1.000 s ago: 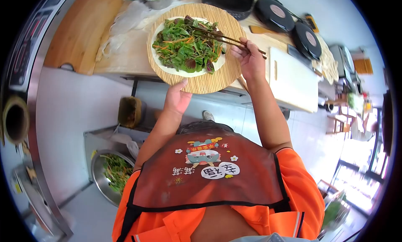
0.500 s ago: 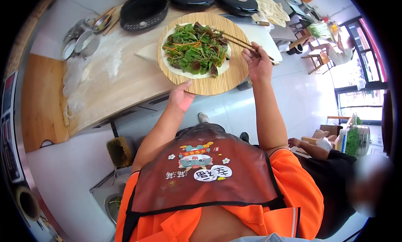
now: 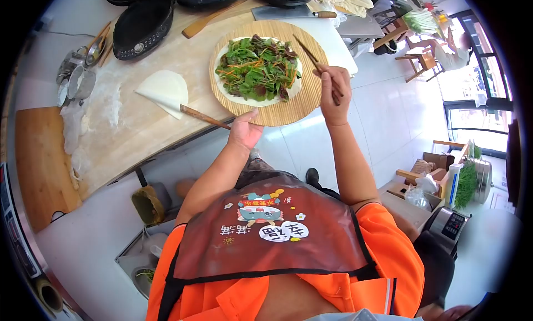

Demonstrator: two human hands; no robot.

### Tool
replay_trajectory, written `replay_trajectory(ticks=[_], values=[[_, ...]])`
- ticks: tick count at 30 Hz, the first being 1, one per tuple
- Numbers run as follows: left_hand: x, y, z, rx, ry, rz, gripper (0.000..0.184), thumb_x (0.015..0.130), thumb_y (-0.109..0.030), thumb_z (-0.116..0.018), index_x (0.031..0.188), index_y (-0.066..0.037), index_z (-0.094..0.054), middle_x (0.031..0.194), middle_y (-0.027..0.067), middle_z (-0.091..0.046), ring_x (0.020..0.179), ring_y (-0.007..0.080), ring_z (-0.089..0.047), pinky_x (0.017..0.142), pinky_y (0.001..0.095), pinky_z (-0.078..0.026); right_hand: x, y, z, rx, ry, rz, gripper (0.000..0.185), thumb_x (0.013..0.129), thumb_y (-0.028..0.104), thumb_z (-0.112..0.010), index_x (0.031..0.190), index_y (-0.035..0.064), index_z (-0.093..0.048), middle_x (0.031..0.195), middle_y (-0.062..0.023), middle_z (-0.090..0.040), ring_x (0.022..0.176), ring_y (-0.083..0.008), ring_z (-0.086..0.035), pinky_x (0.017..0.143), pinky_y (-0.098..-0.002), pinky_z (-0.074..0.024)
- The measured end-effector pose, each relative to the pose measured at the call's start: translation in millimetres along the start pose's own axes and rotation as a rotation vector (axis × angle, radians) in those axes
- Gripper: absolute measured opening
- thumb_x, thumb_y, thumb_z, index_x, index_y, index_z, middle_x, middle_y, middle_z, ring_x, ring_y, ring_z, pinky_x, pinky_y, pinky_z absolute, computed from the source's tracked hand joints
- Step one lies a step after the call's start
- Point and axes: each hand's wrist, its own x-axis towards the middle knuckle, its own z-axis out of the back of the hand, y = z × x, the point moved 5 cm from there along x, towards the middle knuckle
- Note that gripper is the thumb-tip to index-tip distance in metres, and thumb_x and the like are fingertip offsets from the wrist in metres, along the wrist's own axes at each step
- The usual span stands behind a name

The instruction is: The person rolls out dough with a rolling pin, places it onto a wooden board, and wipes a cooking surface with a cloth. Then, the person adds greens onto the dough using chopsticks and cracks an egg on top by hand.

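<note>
My left hand grips the near edge of a round slatted wooden board, thumb on top. A thin round dough sheet lies on the board, its pale rim showing around a heap of leafy greens with orange shreds. In my right hand is a pair of dark chopsticks, closed around by my fingers, with the tips over the board's right part beside the greens. Left of the board, a folded dough sheet rests on the floured counter, with a wooden stick at its corner.
Along the back stand a black electric pan, a wooden spatula and a cleaver. Metal bowls sit at far left. A seated person is in the distance at right. Below right is a boxy appliance.
The counter has shifted left in view, uncovering the folded dough and the stick. The chopsticks have drawn back right from the greens and point more steeply. The nearby person at right has mostly left view.
</note>
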Motion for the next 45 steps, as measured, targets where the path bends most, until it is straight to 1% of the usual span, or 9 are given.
replay_trajectory(ticks=[9, 10, 20, 29, 32, 35, 40, 42, 45], values=[[-24, 26, -24, 0.043, -0.106, -0.115, 0.049, 0.095, 0.001, -0.056, 0.142, 0.000, -0.042, 0.144, 0.0179, -0.050, 0.132, 0.0352, -0.051, 0.115, 0.0521, -0.038, -9, 16, 8, -0.176, 0.258, -0.022, 0.019, 0.097, -0.001, -0.058, 0.112, 0.0026, -0.070, 0.098, -0.0102, -0.061, 0.086, -0.0179, -0.066, 0.076, -0.0262, -0.0528], [-24, 23, -25, 0.065, -0.140, -0.110, 0.048, 0.095, 0.000, -0.056, 0.142, 0.000, -0.042, 0.144, 0.0182, -0.050, 0.132, 0.0357, -0.051, 0.114, 0.0536, -0.039, -7, 11, 9, -0.148, 0.188, 0.014, 0.023, 0.092, -0.002, -0.064, 0.111, 0.0092, -0.071, 0.095, -0.0068, -0.059, 0.067, -0.0142, -0.056, 0.058, -0.0260, -0.0450], [-29, 10, -31, 0.215, -0.396, 0.139, 0.046, 0.098, -0.012, -0.056, 0.136, 0.008, -0.039, 0.138, 0.0278, -0.048, 0.127, 0.0475, -0.050, 0.110, 0.0635, -0.039, -4, 43, -6, 0.107, 0.204, 0.009, 0.024, 0.092, -0.009, -0.058, 0.113, -0.0015, -0.069, 0.097, -0.0081, -0.062, 0.089, -0.0202, -0.061, 0.076, -0.0275, -0.0502], [-88, -9, -39, 0.502, -0.170, 0.217, 0.041, 0.096, -0.020, -0.059, 0.130, 0.003, -0.052, 0.127, 0.0213, -0.059, 0.123, 0.0343, -0.056, 0.099, 0.0442, -0.051, -6, 66, -27, -0.036, 0.449, 0.159, 0.023, 0.089, -0.010, -0.061, 0.109, -0.0002, -0.070, 0.096, -0.0118, -0.063, 0.083, -0.0235, -0.064, 0.071, -0.0297, -0.0514], [-90, -33, -47, 1.173, -0.181, 0.000, 0.042, 0.093, -0.017, -0.063, 0.130, 0.002, -0.055, 0.127, 0.0187, -0.062, 0.121, 0.0322, -0.059, 0.099, 0.0397, -0.050, 4, 67, -40, -0.043, 0.450, 0.191, 0.027, 0.088, -0.008, -0.064, 0.111, 0.0051, -0.070, 0.096, -0.0135, -0.063, 0.082, -0.0267, -0.065, 0.068, -0.0328, -0.0527], [-101, -65, -105, 1.857, -0.132, -0.879, 0.044, 0.091, -0.013, -0.064, 0.131, 0.002, -0.055, 0.130, 0.0196, -0.062, 0.119, 0.0323, -0.060, 0.101, 0.0395, -0.047, 12, 60, -61, -0.077, 0.576, 0.215, 0.028, 0.088, -0.003, -0.066, 0.113, 0.0084, -0.069, 0.097, -0.0132, -0.063, 0.078, -0.0300, -0.065, 0.065, -0.0347, -0.0529], [-97, -79, -89, 1.599, -0.186, -0.739, 0.047, 0.090, -0.011, -0.065, 0.134, 0.000, -0.053, 0.127, 0.0236, -0.061, 0.120, 0.0367, -0.059, 0.103, 0.0434, -0.046, 36, 60, -58, -0.080, 0.614, 0.226, 0.022, 0.095, 0.000, -0.058, 0.113, 0.0024, -0.070, 0.099, -0.0124, -0.066, 0.084, -0.0248, -0.062, 0.076, -0.0336, -0.0518], [-112, -81, -77, 1.659, -0.235, -1.000, 0.049, 0.090, -0.013, -0.065, 0.136, -0.002, -0.051, 0.119, 0.0234, -0.064, 0.112, 0.0387, -0.062, 0.097, 0.0452, -0.049, 43, 49, -70, 0.118, 0.582, -0.039, 0.026, 0.102, 0.014, -0.049, 0.114, -0.0019, -0.065, 0.105, -0.0132, -0.065, 0.089, -0.0233, -0.066, 0.082, -0.0340, -0.0530], [-186, -98, -75, 1.636, -0.469, -0.686, 0.038, 0.097, -0.023, -0.059, 0.128, -0.002, -0.059, 0.121, 0.0194, -0.065, 0.113, 0.0355, -0.063, 0.098, 0.0430, -0.049, 52, 103, -118, 0.313, 0.715, 0.019, 0.036, 0.107, 0.025, -0.043, 0.113, -0.0060, -0.061, 0.107, -0.0126, -0.060, 0.089, -0.0235, -0.068, 0.085, -0.0348, -0.0541]])
